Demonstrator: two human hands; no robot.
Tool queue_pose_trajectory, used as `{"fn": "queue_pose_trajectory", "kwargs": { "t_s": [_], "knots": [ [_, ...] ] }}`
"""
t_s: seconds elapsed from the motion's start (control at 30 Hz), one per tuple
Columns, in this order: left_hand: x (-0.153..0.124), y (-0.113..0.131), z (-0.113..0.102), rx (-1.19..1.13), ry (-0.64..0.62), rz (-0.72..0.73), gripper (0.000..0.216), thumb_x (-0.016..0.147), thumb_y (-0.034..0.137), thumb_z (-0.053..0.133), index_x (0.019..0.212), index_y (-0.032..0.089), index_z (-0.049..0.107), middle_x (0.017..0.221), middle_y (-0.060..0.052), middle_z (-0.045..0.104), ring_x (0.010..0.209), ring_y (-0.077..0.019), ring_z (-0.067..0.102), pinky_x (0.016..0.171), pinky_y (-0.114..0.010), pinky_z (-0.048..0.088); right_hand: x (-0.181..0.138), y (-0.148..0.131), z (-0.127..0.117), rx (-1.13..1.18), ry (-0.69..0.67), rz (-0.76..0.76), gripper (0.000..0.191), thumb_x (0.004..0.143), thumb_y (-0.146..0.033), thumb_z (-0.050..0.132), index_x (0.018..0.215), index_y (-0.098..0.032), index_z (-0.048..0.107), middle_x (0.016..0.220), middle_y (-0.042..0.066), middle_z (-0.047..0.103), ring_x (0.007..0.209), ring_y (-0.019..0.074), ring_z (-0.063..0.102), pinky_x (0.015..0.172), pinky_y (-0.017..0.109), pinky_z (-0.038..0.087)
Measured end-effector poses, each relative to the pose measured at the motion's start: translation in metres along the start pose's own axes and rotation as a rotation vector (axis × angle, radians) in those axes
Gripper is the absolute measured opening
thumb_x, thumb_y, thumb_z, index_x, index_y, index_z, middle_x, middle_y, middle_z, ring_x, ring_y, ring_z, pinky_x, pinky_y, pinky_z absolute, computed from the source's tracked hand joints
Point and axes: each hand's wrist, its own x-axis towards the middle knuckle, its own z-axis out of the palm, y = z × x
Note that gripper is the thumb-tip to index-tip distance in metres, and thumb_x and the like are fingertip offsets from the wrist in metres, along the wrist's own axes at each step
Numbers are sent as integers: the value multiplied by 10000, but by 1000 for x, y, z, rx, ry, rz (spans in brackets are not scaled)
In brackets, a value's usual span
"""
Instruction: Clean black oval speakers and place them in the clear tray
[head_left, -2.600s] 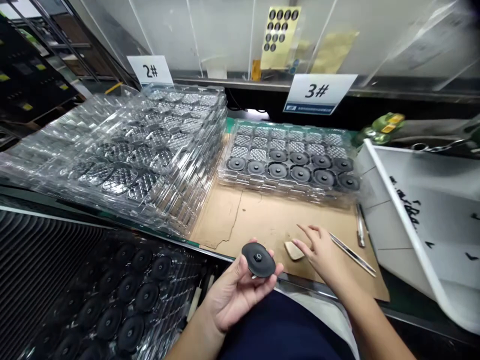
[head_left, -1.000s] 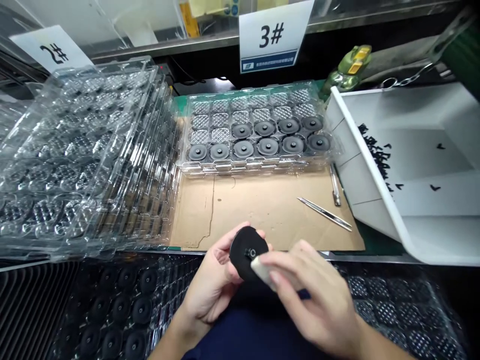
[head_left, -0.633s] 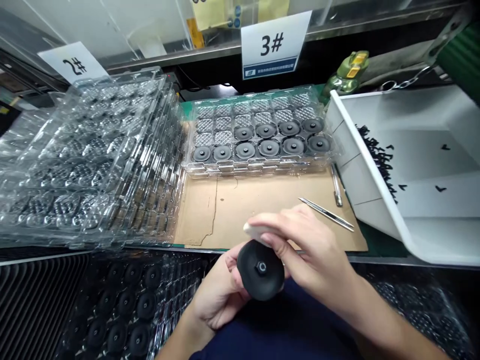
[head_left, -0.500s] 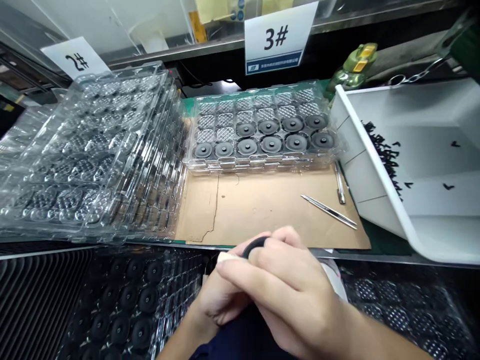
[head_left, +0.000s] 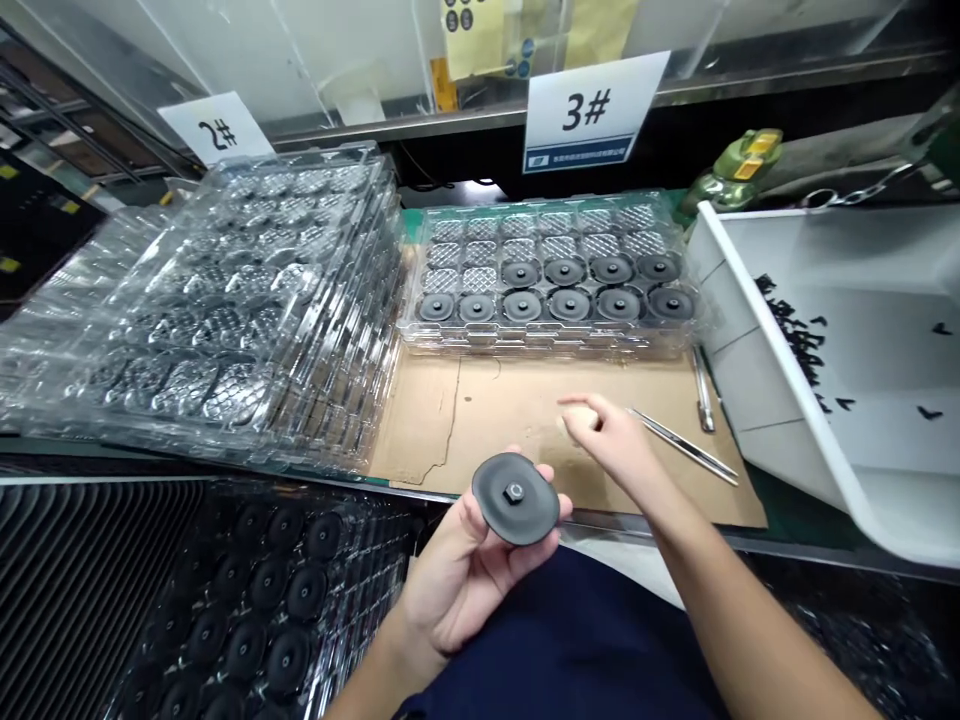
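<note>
A round black rubber disc [head_left: 495,510] with a small hex-shaped boss at its centre rests in my left hand [head_left: 465,580], fingers and thumb closed around its rim. The disc faces up toward me, slightly tilted. My right hand [head_left: 604,430] is stretched out over the cardboard sheet [head_left: 420,410], with its index finger extended and nothing visible in it. A pale cover or patch shows at its thumb tip. Close to its right lie metal tweezers [head_left: 686,448]. Beyond both hands, a clear blister tray [head_left: 480,335] holds several similar black discs in its front rows.
Stacked clear trays [head_left: 315,350] rise at left. A white bin [head_left: 814,470] with small black pieces stands at right, beside a metal pen-like tool [head_left: 703,390]. A green bottle [head_left: 735,170] is behind. More discs in trays [head_left: 262,600] sit below the table edge.
My hands were together around the black disc; now they are apart. The right hand has let go and moved forward over the cardboard, while the left keeps the disc, now facing up.
</note>
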Motion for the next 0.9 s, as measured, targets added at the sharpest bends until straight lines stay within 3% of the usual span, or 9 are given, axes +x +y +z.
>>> {"fn": "queue_pose_trajectory", "kwargs": {
  "t_s": [0.07,0.17,0.27,0.37,0.47,0.57,0.7,0.8,0.9],
  "knots": [
    [2,3,-4,-66,63,23,623,807,362,629,1377,293,385,1188,-82,655,1074,-262,633,884,-296,521,-1,27,20,-58,-27,13,251,765,-294,529,919,-162,677,580,18,611,512,178,547,509,280,381],
    [8,6,-13,-151,161,77,657,856,345,558,1435,294,251,1176,-97,654,1095,-268,622,909,-313,511,-20,50,42,-79,-119,-36,313,732,-289,585,1022,-187,646,633,2,618,576,180,585,562,283,431],
    [12,9,-19,-198,229,126,606,905,327,460,1450,264,203,1153,-117,654,1085,-276,626,904,-318,517,-35,57,55,-92,-121,-50,380,783,-298,542,1144,-188,586,778,33,628,663,182,611,658,309,475],
    [11,13,-21,-230,257,154,549,926,363,373,1442,242,226,1150,-140,648,1083,-293,625,882,-325,533,-36,59,66,-133,-38,-25,356,795,-334,516,1083,-141,599,980,139,610,804,244,625,737,393,481],
    [8,18,-22,-252,258,170,520,930,386,344,1419,223,277,1163,-153,641,1101,-312,610,874,-339,542,-26,55,69,-126,-35,-78,304,766,-338,543,989,-144,614,973,147,642,881,279,632,769,410,483],
    [3,19,-24,-230,231,197,500,912,357,431,1386,232,335,1160,-129,651,1108,-298,609,886,-337,537,-16,31,52,-80,-50,-151,281,771,-342,538,975,-160,606,897,111,685,790,249,651,697,366,497],
    [-1,14,-26,-106,162,269,524,801,338,640,1289,229,480,1165,-99,659,1114,-278,608,929,-354,511,-27,-40,8,12,-5,-239,330,870,-416,455,1095,-198,559,944,64,690,652,166,619,590,290,473],
    [-5,9,-24,16,94,304,544,707,370,737,1197,197,575,1147,-93,664,1128,-261,591,980,-357,468,-55,-93,-11,166,56,-568,235,905,-274,448,1102,-211,561,995,44,683,829,162,622,720,285,475],
    [-8,7,-21,115,128,354,560,645,336,795,1161,225,606,1156,-63,656,1117,-251,590,974,-338,464,-75,-117,-15,222,0,-751,234,868,-116,463,1067,-176,571,883,27,691,737,130,599,658,257,458]
  ]
}}
